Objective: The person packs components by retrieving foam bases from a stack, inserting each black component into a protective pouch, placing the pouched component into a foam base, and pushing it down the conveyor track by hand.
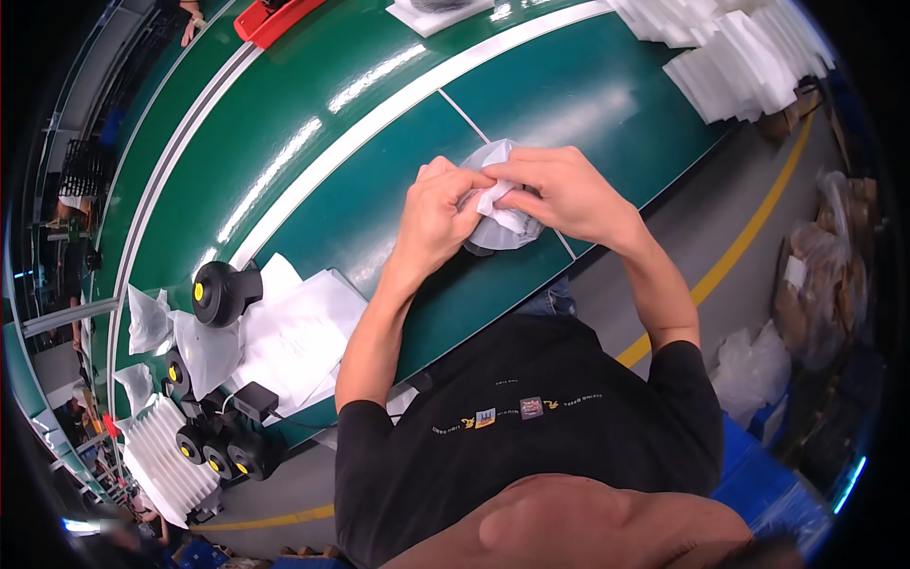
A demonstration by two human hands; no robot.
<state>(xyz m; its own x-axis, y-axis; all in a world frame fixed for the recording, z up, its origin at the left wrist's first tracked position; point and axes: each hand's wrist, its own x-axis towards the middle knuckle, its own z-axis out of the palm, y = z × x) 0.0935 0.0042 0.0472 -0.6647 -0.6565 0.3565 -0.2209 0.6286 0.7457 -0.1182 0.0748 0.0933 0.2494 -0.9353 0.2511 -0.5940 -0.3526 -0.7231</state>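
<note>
Green worktop [569, 85] beside yellow-lined grey floor [678, 251] lies beneath hands [438, 216] and plastic bag [495, 234].

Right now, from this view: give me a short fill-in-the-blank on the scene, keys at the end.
The left hand and right hand pinch a plastic bag above a tabletop coloured ____. The tray at the picture's top left is ____. The line on the grey floor right of the table is ____. The large round device next to the white sheets has a yellow disc on a body coloured ____.

Missing words: green; red; yellow; black.
</note>
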